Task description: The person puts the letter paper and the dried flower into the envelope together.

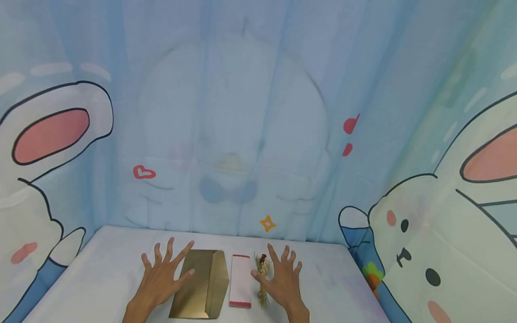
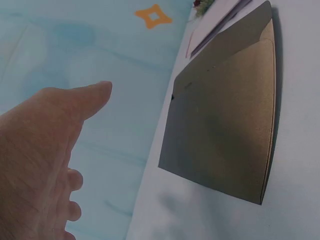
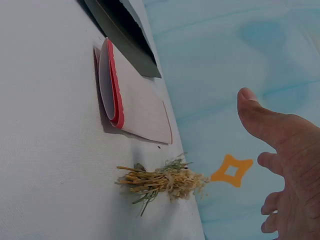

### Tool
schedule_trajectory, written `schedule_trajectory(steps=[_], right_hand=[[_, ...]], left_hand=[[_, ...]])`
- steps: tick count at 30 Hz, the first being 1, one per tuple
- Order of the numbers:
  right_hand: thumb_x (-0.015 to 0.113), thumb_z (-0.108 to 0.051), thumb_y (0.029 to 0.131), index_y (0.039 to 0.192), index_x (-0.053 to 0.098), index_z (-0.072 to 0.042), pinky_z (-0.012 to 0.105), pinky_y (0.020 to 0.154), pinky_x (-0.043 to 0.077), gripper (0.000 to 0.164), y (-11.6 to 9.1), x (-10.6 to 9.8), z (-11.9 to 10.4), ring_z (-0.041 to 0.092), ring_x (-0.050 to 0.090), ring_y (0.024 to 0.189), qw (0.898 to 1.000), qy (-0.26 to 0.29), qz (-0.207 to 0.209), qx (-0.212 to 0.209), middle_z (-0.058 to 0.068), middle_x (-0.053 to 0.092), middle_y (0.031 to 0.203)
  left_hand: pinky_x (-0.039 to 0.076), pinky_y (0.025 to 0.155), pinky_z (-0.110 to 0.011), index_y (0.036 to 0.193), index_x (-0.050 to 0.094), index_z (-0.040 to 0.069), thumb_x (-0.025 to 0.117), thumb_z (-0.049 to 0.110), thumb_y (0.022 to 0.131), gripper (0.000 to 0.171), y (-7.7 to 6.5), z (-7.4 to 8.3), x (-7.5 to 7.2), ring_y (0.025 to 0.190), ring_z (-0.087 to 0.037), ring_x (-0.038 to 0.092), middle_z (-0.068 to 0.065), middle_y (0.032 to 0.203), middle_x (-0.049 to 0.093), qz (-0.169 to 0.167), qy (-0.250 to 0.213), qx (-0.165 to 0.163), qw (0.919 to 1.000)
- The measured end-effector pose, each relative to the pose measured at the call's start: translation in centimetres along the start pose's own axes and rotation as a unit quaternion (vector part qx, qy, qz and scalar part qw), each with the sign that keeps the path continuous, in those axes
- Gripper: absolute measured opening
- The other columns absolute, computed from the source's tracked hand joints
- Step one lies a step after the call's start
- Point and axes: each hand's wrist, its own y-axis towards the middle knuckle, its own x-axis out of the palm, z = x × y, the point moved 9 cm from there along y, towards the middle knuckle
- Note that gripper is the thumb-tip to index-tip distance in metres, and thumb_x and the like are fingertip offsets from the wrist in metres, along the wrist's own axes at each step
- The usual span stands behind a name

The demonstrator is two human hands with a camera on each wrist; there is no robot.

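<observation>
A gold envelope [image 1: 193, 282] with its flap opened out to the right lies on the table. My left hand [image 1: 159, 280] hovers at its left side, fingers spread, thumb overlapping the envelope in the head view. Right of the envelope lies a folded pale pink paper [image 1: 240, 281] with red edges; its fold bulges in the right wrist view. Beside that is a small bunch of dried flowers [image 3: 162, 181], with straw-coloured stems and a dark red bloom. Over the bunch's right side my right hand [image 1: 284, 280] is held with fingers spread. Neither hand holds anything.
The white-covered table [image 1: 331, 282] reaches back to a light blue curtain [image 1: 234, 112] hanging along its far edge. Printed cartoon rabbits, a heart and a yellow star decorate the cloth, which also closes in the left and right sides.
</observation>
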Motion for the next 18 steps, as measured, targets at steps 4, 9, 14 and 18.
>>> schedule_trajectory(steps=[4,9,14,18], right_hand=[[0.078,-0.070,0.085,0.166,0.048,-0.016,0.092,0.115,0.022,0.101,-0.1,0.2,0.1,0.073,0.032,0.151,1.000,0.000,0.000,0.001,0.048,0.034,0.164],[0.080,-0.068,0.086,0.166,0.048,-0.016,0.091,0.115,0.022,0.100,-0.2,0.3,0.2,0.073,0.032,0.151,1.000,0.004,0.002,0.008,0.047,0.035,0.165],[0.081,-0.065,0.088,0.165,0.049,-0.015,0.091,0.116,0.023,0.097,-0.3,-0.1,0.1,0.071,0.032,0.153,1.000,0.010,0.007,0.014,0.045,0.036,0.165],[0.082,-0.050,0.094,0.160,0.055,-0.008,0.083,0.114,0.035,0.082,-0.3,-0.9,-0.3,0.062,0.047,0.148,0.999,0.019,0.040,0.007,0.042,0.048,0.159]], left_hand=[[0.021,0.105,-0.099,0.167,0.046,0.032,0.066,0.064,0.100,0.077,-0.1,0.2,0.0,0.147,-0.075,0.036,-0.033,0.170,0.040,-0.001,0.007,0.001,1.0000],[0.022,0.105,-0.099,0.167,0.046,0.033,0.068,0.062,0.099,0.077,-0.3,0.6,0.3,0.146,-0.075,0.037,-0.033,0.170,0.040,-0.001,0.006,0.003,1.0000],[0.020,0.106,-0.099,0.167,0.046,0.035,0.069,0.060,0.099,0.076,-0.4,0.9,0.6,0.147,-0.076,0.036,-0.033,0.170,0.039,0.000,-0.004,0.008,1.0000],[0.021,0.107,-0.098,0.166,0.048,0.036,0.068,0.060,0.101,0.072,-0.3,1.5,0.5,0.147,-0.075,0.036,-0.032,0.170,0.040,0.002,-0.007,0.018,0.9998]])
